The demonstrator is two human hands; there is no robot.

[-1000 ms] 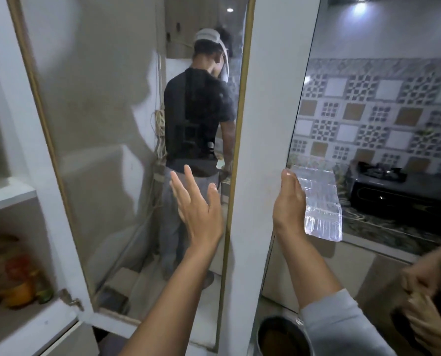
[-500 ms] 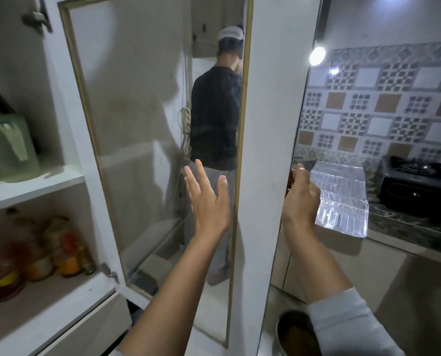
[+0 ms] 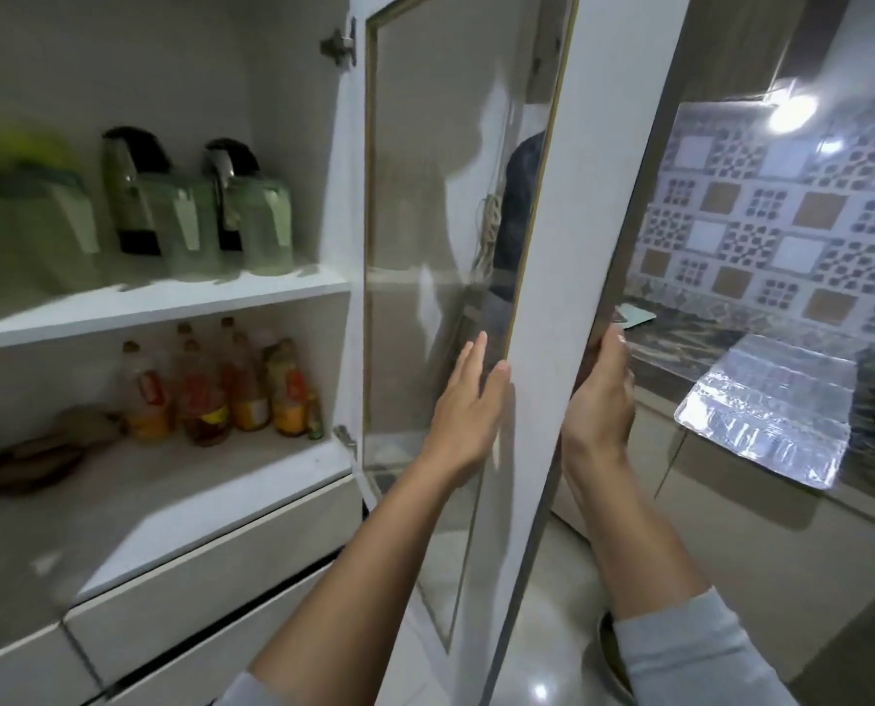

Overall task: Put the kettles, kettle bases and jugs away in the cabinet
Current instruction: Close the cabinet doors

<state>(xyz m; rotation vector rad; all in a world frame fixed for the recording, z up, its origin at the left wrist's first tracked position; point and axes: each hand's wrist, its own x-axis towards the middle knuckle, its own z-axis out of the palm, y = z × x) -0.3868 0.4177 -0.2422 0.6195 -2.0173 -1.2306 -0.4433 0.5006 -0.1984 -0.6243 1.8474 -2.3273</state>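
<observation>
The white cabinet (image 3: 282,501) stands open, its glass-paned door (image 3: 542,277) swung out edge-on between the two arms. On the upper shelf (image 3: 160,303) sit two kettles (image 3: 145,196) with black handles and pale green bodies, side by side, and a blurred green-lidded jug (image 3: 38,206) to their left; bottles (image 3: 216,389) crowd the lower shelf. The left hand (image 3: 468,415) lies flat and wide against the glass, while the right hand (image 3: 601,400) grips the door's outer edge.
</observation>
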